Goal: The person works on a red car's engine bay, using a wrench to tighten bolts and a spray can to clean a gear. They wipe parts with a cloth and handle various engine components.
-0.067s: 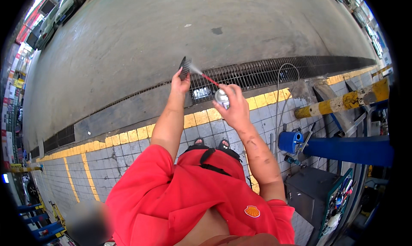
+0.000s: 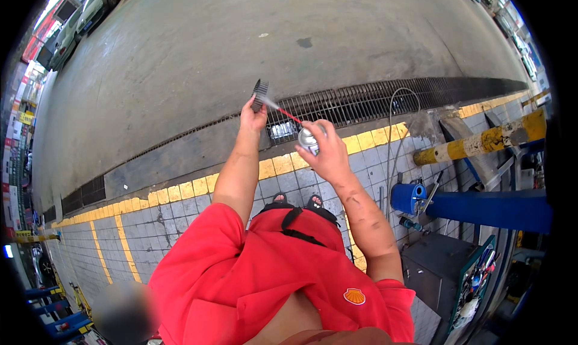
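Observation:
My left hand (image 2: 253,118) is closed around the lower end of a dark, ribbed part (image 2: 260,92) and holds it up over the floor drain. What kind of part it is, I cannot make out. In my right hand (image 2: 331,155) is a silver aerosol spray can (image 2: 307,140), its top turned up toward me. A thin red nozzle tube (image 2: 288,114) points from the can at the ribbed part. Whitish spray (image 2: 270,103) leaves the tube's tip and meets the part's ribbed side. The tip stays a short way off the part.
A slotted drain grate (image 2: 337,103) runs across beneath my hands, beside a yellow floor line (image 2: 283,166). At right are a yellow-and-black bar (image 2: 481,141), a blue beam (image 2: 487,211), a blue reel (image 2: 409,198) and a dark tool cabinet (image 2: 436,267). Cars (image 2: 96,8) stand far left.
My right hand has shifted slightly left with the spray can, bringing the red tube's tip nearer the ribbed part. Spray shows in both frames. My left hand stays nearly still.

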`<state>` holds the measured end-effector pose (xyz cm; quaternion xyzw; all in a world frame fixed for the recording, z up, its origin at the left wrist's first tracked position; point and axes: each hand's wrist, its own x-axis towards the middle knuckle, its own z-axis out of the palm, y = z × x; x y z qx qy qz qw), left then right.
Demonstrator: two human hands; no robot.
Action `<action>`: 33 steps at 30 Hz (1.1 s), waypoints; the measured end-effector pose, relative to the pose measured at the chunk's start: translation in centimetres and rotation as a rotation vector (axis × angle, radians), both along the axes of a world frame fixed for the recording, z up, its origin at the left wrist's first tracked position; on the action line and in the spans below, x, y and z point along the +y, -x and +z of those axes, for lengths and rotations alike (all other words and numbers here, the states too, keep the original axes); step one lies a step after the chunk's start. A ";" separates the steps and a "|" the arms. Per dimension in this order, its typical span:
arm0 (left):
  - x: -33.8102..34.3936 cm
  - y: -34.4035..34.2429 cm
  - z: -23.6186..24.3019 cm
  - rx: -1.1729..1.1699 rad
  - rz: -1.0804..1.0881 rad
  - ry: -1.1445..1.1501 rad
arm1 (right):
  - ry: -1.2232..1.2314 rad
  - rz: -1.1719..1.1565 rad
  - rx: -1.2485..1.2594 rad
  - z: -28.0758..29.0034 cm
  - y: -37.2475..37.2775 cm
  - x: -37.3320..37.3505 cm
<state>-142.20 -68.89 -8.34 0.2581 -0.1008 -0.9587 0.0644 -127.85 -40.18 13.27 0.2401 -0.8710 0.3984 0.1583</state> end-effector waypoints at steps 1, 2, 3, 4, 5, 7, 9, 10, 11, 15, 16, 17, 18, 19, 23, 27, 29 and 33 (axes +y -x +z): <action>0.0 -0.4 -0.2 0.020 -0.013 -0.021 | -0.004 0.014 -0.005 0.0 -0.1 -0.1; 0.2 -0.6 -0.2 0.044 -0.024 -0.042 | -0.009 0.031 -0.006 0.1 0.0 -0.2; 0.4 -0.8 -0.2 0.043 -0.034 -0.062 | 0.030 -0.032 -0.022 0.2 0.3 -0.2; 0.7 -1.0 -0.2 0.043 -0.045 -0.081 | 0.010 -0.014 -0.032 0.4 0.4 -0.1; 0.8 -1.2 -0.3 0.040 -0.060 -0.096 | -0.006 -0.001 -0.043 0.5 0.4 0.0; 0.8 -1.6 -0.3 0.050 -0.080 -0.169 | -0.004 0.008 -0.054 0.3 0.4 -0.2; 0.8 -1.8 -0.6 0.096 -0.068 -0.233 | 0.027 -0.002 -0.048 -0.2 0.4 -0.4; 0.8 -1.9 -0.8 0.148 -0.082 -0.241 | 0.042 -0.008 -0.046 -0.3 0.3 -0.5; 0.6 -2.3 -1.0 0.199 -0.092 -0.247 | 0.060 -0.029 -0.035 -0.2 0.2 -0.8; 2.3 -1.9 0.0 0.320 -0.176 -0.376 | -0.085 0.013 -0.024 -0.9 -0.1 -0.7; 3.4 -2.1 0.7 0.307 -0.204 -0.413 | -0.076 -0.040 -0.005 -1.0 0.1 -0.4; 3.6 -2.4 1.0 0.281 -0.187 -0.375 | -0.057 -0.085 0.018 -0.6 0.5 -0.6; 3.9 -2.5 1.3 0.296 -0.206 -0.393 | -0.040 -0.129 0.042 -0.4 1.0 -0.7; 4.4 -2.5 1.6 0.311 -0.224 -0.412 | -0.030 -0.102 0.051 -0.3 1.6 -0.6; 5.9 -3.1 2.1 0.370 -0.301 -0.499 | -0.114 -0.100 0.102 0.3 2.3 -0.5; 6.3 -2.7 2.3 0.310 -0.275 -0.473 | -0.255 -0.071 0.049 0.4 1.6 -0.4; 6.0 -2.6 2.5 0.317 -0.305 -0.464 | -0.237 -0.112 0.039 0.1 1.2 -0.2; 4.4 -1.7 1.4 0.349 -0.302 -0.384 | -0.201 -0.069 0.048 0.2 0.3 -0.7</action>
